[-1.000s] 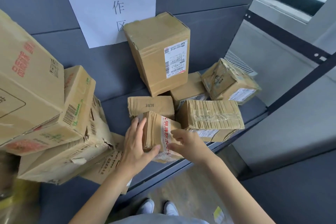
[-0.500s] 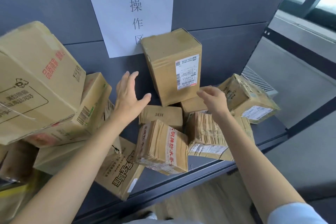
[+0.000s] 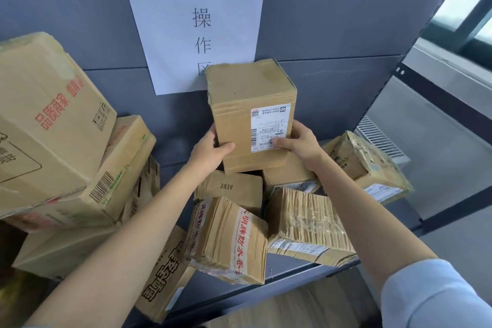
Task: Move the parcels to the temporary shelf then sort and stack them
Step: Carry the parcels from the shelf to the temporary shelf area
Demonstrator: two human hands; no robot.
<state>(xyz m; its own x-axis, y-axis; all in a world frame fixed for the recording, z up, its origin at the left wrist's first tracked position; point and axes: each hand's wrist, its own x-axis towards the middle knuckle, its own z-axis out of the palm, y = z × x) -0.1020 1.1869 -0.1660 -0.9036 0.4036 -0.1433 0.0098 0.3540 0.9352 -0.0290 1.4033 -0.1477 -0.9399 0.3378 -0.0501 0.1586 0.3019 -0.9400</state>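
A tall brown parcel (image 3: 239,104) with a white shipping label stands upright at the back of the grey shelf (image 3: 292,271), on top of smaller boxes. My left hand (image 3: 210,152) grips its lower left side, thumb across the front. My right hand (image 3: 300,145) grips its lower right side, thumb on the label. Below lie a small box marked AEBE (image 3: 231,188), a taped parcel with red lettering (image 3: 226,239) and a tape-wrapped parcel (image 3: 308,224).
Large cartons (image 3: 50,125) pile up on the left, several leaning on each other. A crumpled parcel (image 3: 367,165) sits at the right end of the shelf. A white paper sign (image 3: 194,16) hangs on the grey back panel. The shelf's front edge runs below my forearms.
Both hands let go of the red-lettered parcel, rose to the back, and closed around the lower sides of the tall labelled parcel. The red-lettered parcel now lies on the shelf.
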